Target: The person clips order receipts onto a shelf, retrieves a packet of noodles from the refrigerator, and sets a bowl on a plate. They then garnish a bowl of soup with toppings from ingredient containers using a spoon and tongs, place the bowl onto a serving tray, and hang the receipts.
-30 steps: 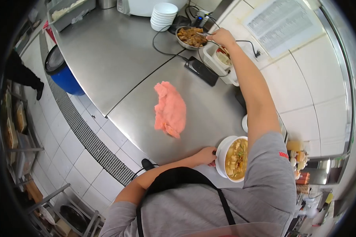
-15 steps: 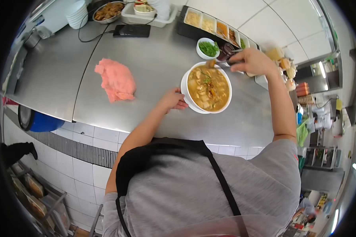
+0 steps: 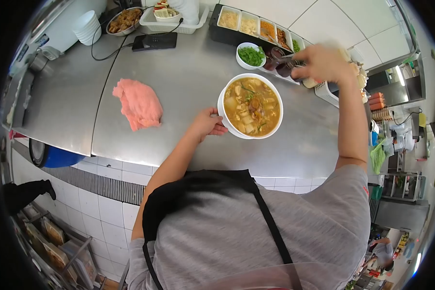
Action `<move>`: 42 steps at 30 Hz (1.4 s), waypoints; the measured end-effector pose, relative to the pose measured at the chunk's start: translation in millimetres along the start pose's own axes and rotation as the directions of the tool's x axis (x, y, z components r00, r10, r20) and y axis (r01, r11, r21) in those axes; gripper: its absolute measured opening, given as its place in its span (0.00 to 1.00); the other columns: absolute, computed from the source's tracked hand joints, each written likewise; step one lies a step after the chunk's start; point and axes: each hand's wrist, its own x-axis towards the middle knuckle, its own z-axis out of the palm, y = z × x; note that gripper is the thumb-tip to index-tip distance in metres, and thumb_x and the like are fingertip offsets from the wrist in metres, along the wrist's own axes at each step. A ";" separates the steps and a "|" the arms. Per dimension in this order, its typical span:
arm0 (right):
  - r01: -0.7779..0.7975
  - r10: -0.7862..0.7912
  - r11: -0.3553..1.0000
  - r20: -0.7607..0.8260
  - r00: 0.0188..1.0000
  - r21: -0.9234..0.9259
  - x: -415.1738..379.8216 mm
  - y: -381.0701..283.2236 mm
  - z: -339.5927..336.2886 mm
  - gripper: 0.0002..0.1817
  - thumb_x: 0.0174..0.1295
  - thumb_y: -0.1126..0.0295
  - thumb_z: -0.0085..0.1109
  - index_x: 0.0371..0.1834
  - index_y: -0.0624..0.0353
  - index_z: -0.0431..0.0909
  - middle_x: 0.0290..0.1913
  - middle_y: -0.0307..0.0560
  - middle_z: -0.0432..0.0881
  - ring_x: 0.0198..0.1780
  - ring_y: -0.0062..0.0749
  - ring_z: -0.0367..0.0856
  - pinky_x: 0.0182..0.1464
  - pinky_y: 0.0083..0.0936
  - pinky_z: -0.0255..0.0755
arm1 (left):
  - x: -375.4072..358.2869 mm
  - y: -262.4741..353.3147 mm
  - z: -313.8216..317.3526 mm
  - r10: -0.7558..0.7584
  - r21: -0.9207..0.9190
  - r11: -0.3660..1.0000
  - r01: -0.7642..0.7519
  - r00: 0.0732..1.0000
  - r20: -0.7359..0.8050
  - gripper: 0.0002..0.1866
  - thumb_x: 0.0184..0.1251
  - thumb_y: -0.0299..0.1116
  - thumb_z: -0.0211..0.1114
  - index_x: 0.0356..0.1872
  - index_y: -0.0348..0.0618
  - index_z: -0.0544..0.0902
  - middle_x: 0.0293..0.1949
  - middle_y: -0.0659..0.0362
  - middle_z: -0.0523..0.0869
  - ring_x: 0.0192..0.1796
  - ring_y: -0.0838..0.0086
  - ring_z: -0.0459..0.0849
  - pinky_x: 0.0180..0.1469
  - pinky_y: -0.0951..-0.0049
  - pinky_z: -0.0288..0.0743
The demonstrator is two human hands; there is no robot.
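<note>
Steadying the soup bowl (image 3: 253, 107), apparently, the left hand (image 3: 208, 124) rests partly open against its side, right of centre. At upper right, the right hand (image 3: 321, 65) curls, blurred, near the jars (image 3: 274, 58); its grip I cannot tell. Greens (image 3: 251, 56) sit close, likely for easy reach.

My left hand (image 3: 209, 124) touches the edge of the white plate (image 3: 226, 127) under my big bowl of soup (image 3: 252, 106). The soup is yellow-brown with chunks in it. My right hand (image 3: 324, 64) is up by the dark jars (image 3: 274, 59), but it is blurry, so I can't tell what it holds. A little bowl of chopped greens (image 3: 251, 55) sits just behind the soup. A pink cloth (image 3: 137, 104) lies crumpled off to the left.
</note>
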 end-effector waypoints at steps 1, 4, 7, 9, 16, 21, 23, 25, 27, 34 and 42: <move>-0.029 0.031 0.999 -0.089 0.996 0.013 10.5 9.9 -3.4 0.25 0.41 0.52 0.61 0.39 0.58 0.78 0.30 0.51 0.79 0.33 0.40 0.77 0.36 0.32 0.69 | -0.5 0.4 1.1 -0.003 0.001 1.000 0.003 1.000 -0.012 0.14 0.60 0.26 0.49 0.48 0.38 0.67 0.32 0.54 0.79 0.29 0.71 0.82 0.29 0.76 0.79; -0.059 0.078 0.996 -0.335 0.939 0.065 70.1 62.8 2.8 0.29 0.41 0.50 0.61 0.42 0.60 0.76 0.36 0.53 0.78 0.38 0.42 0.76 0.41 0.32 0.69 | -1.4 -4.3 1.9 -0.001 -0.008 1.000 0.000 1.000 -0.028 0.14 0.60 0.26 0.49 0.48 0.38 0.67 0.31 0.54 0.80 0.28 0.72 0.82 0.29 0.76 0.79; -0.069 0.132 0.987 -0.474 0.871 0.147 132.9 89.7 11.7 0.31 0.39 0.47 0.61 0.43 0.60 0.75 0.43 0.55 0.77 0.44 0.45 0.76 0.47 0.31 0.68 | 0.6 -4.4 2.1 0.018 -0.018 1.000 -0.018 0.999 -0.034 0.13 0.60 0.26 0.49 0.47 0.38 0.67 0.31 0.53 0.81 0.29 0.71 0.83 0.29 0.76 0.79; -0.073 0.149 0.978 -0.412 0.899 0.194 165.3 89.7 14.3 0.31 0.38 0.48 0.62 0.42 0.60 0.75 0.42 0.54 0.77 0.45 0.45 0.75 0.47 0.31 0.68 | 1.4 -5.8 1.3 0.007 -0.029 1.000 -0.008 0.999 -0.034 0.13 0.61 0.26 0.49 0.47 0.38 0.67 0.30 0.53 0.81 0.28 0.71 0.83 0.28 0.75 0.79; -0.001 -0.061 0.981 -0.315 0.947 -0.192 247.4 42.0 17.9 0.26 0.36 0.55 0.66 0.43 0.51 0.76 0.41 0.42 0.79 0.45 0.38 0.76 0.45 0.33 0.70 | 1.3 -5.3 1.2 -0.010 -0.056 0.998 0.008 0.999 -0.031 0.12 0.61 0.26 0.49 0.47 0.39 0.67 0.29 0.52 0.81 0.28 0.70 0.83 0.29 0.75 0.80; 0.012 -0.007 0.959 0.018 1.000 -0.283 290.0 8.3 37.1 0.27 0.33 0.58 0.71 0.41 0.52 0.77 0.44 0.44 0.78 0.47 0.35 0.75 0.43 0.37 0.69 | 4.8 -6.7 -0.7 -0.017 -0.044 0.999 0.016 1.000 -0.016 0.14 0.61 0.26 0.50 0.49 0.40 0.65 0.29 0.53 0.81 0.27 0.70 0.82 0.28 0.74 0.79; -0.017 -0.010 0.951 -0.086 0.996 -0.308 286.9 5.6 50.2 0.28 0.32 0.58 0.71 0.42 0.52 0.77 0.44 0.44 0.77 0.48 0.36 0.73 0.44 0.38 0.67 | 4.0 -4.5 1.6 -0.029 -0.032 0.999 0.029 0.999 -0.015 0.16 0.61 0.26 0.50 0.51 0.40 0.64 0.29 0.53 0.81 0.27 0.70 0.82 0.28 0.74 0.79; -0.038 -0.031 0.945 -0.206 0.978 -0.326 259.9 6.2 49.4 0.30 0.36 0.54 0.68 0.46 0.52 0.75 0.48 0.46 0.72 0.52 0.41 0.68 0.50 0.42 0.63 | 0.8 -8.5 5.2 0.054 0.025 0.998 -0.052 0.996 -0.064 0.21 0.62 0.28 0.50 0.56 0.43 0.59 0.28 0.53 0.81 0.26 0.71 0.82 0.27 0.74 0.78; -0.032 -0.041 0.982 -0.376 0.926 -0.187 211.4 16.9 44.9 0.28 0.39 0.54 0.66 0.46 0.53 0.74 0.46 0.46 0.73 0.50 0.40 0.70 0.49 0.40 0.64 | 3.3 -14.5 8.0 0.084 0.092 0.993 -0.077 0.993 -0.078 0.22 0.63 0.29 0.49 0.58 0.44 0.56 0.28 0.53 0.81 0.25 0.71 0.82 0.27 0.75 0.78; 0.021 0.339 0.884 -0.672 0.659 0.467 -21.5 89.8 148.5 0.14 0.50 0.61 0.56 0.36 0.58 0.77 0.33 0.50 0.77 0.36 0.42 0.76 0.38 0.31 0.70 | 5.4 -0.6 13.3 0.058 0.158 0.986 -0.050 0.997 -0.051 0.29 0.62 0.25 0.47 0.63 0.56 0.49 0.30 0.51 0.80 0.25 0.71 0.82 0.21 0.75 0.77; -0.518 0.845 0.532 -0.375 0.382 0.670 -249.4 65.5 382.1 0.07 0.50 0.70 0.57 0.28 0.62 0.79 0.24 0.51 0.77 0.24 0.36 0.76 0.29 0.27 0.69 | 12.5 7.6 22.6 0.067 0.110 0.991 -0.073 0.996 0.053 0.22 0.59 0.22 0.48 0.56 0.47 0.61 0.35 0.52 0.80 0.29 0.69 0.83 0.25 0.77 0.80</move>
